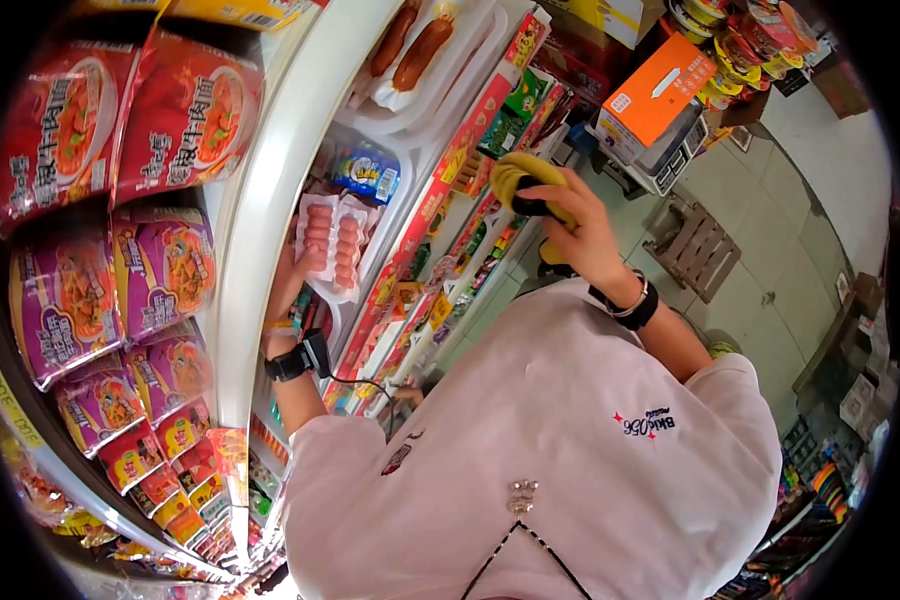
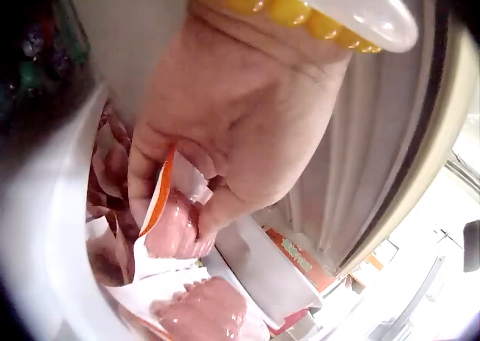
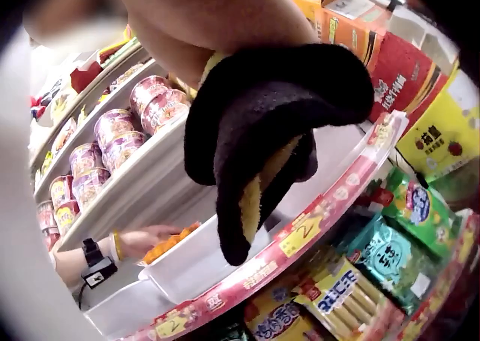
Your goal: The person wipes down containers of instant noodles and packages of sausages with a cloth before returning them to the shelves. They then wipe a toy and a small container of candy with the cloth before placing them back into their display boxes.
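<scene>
My left hand (image 1: 288,278) reaches into a white shelf bin and grips a pack of pink sausages (image 2: 178,232), thumb on one side and fingers on the other. An orange-edged wrapper shows beside the palm in the left wrist view. Below it lies another pack of pink sausages (image 2: 206,311). In my right hand (image 1: 592,238) is a folded yellow-and-black cloth (image 1: 530,182), held away from the shelf with the fingers round it. From the right wrist, the cloth (image 3: 270,108) shows mostly black, with yellow in its folds, and hides the fingers.
A blue packet (image 1: 370,173) lies beside the sausages, and larger brown sausages (image 1: 423,55) sit in a neighbouring bin. Noodle packets (image 1: 185,120) line the shelf at left. A wooden stool (image 1: 695,248) stands on the tiled floor, near an orange box (image 1: 660,90).
</scene>
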Demonstrator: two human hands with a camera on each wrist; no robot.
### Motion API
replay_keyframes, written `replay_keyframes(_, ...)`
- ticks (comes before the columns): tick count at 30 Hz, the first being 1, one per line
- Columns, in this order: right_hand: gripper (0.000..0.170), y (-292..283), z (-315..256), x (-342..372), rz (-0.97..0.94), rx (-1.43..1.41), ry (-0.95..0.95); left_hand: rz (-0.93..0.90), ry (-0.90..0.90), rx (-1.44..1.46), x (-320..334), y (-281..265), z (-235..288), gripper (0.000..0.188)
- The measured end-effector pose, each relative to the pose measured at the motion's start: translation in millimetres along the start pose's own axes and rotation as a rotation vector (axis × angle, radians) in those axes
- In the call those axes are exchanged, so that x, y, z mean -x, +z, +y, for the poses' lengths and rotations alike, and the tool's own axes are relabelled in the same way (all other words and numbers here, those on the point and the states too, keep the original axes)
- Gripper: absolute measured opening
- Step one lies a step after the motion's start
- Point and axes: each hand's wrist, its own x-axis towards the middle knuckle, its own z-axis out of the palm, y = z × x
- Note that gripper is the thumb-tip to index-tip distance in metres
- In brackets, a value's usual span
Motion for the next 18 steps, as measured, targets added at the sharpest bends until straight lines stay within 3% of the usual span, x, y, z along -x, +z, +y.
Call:
replay_keyframes(2,0.052,20.2,-8.9,-4.6,-0.054,-0.050,-0.055,0.024,-0.003,-0.101,4.1,1.9,-3.6,0.054)
replay_keyframes(4,0.048,47.4,-20.2,-5.4,-0.082,-0.186,0.036,0.026,-0.098,-0.017,5.0,1.7,7.5,0.051)
replay_keyframes(5,0.044,53.6,-27.1,-11.2,-0.202,-0.107,0.079,0.142,0.032,-0.395,5.6,2.0,6.4,0.048)
replay_keyframes(6,0.042,60.6,-37.4,-16.7,-0.322,-0.036,0.130,0.172,0.010,-0.414,8.9,1.7,5.3,0.048)
replay_keyframes(8,0.040,84.1,-51.9,-37.0,-0.371,0.206,-0.019,0.234,-0.025,-0.451,6.7,0.2,4.7,0.048)
replay_keyframes(13,0.044,163.5,-44.8,-103.2,-0.373,0.527,-0.341,0.221,-0.099,-0.365,11.3,-7.7,17.4,0.050)
replay_keyframes(16,0.044,190.7,-19.5,-112.6,-0.422,0.641,-0.414,0.182,-0.112,-0.276,27.7,-9.1,23.1,0.050)
replay_keyframes(18,0.043,194.7,-16.3,-121.2,-0.567,0.658,-0.314,0.168,-0.116,-0.208,37.3,-10.1,24.4,0.050)
